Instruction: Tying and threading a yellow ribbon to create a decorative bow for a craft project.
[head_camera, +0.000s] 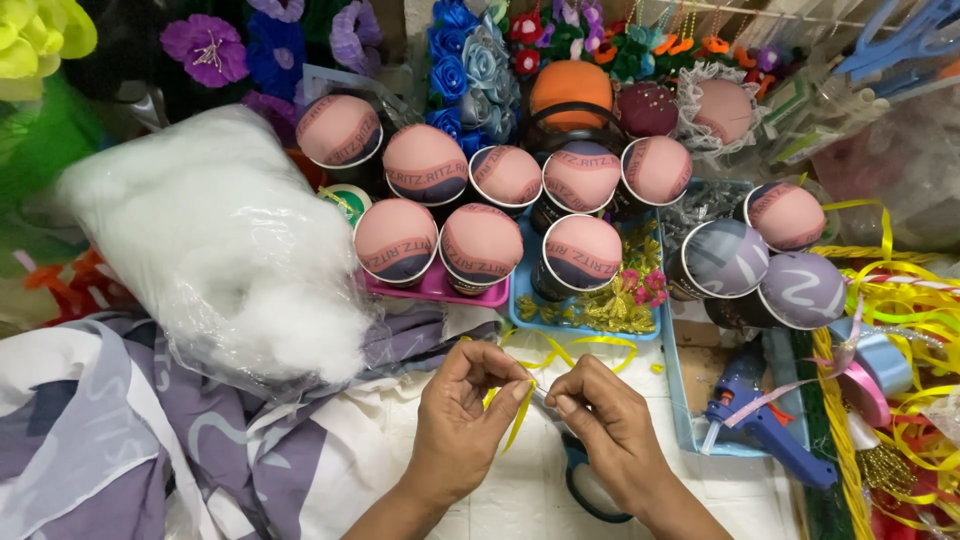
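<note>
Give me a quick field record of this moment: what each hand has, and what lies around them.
left hand: pinches a thin yellow ribbon at the fingertips
right hand: fingertips meet the left hand's on the same ribbon
under right hand: scissors, partly hidden
work surface: white and purple cloth
left of hands: clear bag of white stuffing
behind hands: cups topped with pink fabric domes, two purple
right of hands: blue glue gun
far right: tangle of yellow ribbon
</note>
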